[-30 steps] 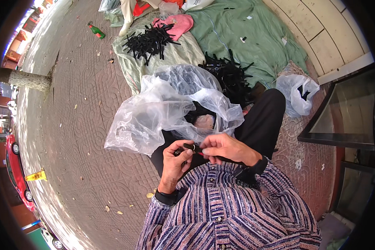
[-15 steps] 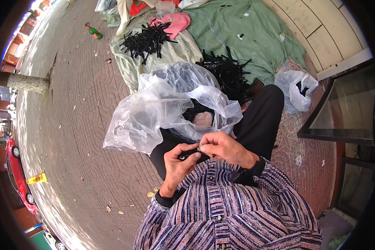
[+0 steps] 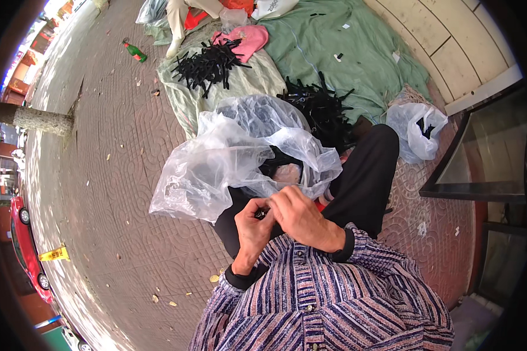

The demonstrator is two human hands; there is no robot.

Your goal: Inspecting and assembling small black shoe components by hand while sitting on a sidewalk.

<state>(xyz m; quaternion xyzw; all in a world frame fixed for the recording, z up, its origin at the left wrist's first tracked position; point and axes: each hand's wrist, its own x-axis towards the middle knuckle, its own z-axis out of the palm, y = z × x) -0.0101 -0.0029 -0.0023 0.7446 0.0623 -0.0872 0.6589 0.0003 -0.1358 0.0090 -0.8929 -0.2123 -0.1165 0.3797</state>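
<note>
My left hand (image 3: 253,233) is closed in a pinch round a small black piece (image 3: 260,214), mostly hidden by the fingers. Against its fingertips presses my right hand (image 3: 301,221), its fingers drawn together; whatever they grip is out of sight behind them. Just beyond both hands, a large clear plastic bag (image 3: 202,167) lies open over my lap, with black pieces and a pinkish lump (image 3: 287,173) inside. Farther off, a heap of black strips (image 3: 322,108) rests on the green cloth (image 3: 357,52).
Another pile of black strips (image 3: 211,65) lies by a pink cloth (image 3: 253,42), near a person's pale trouser leg (image 3: 175,26). A small white bag (image 3: 416,131) with black pieces stands right of my knee. A glass-paned frame (image 3: 480,152) is at the right; a green bottle (image 3: 136,52) lies far left.
My right hand has turned over and shifted slightly left, its fingers now covering the left fingertips. The small pale bit that showed between the hands is hidden.
</note>
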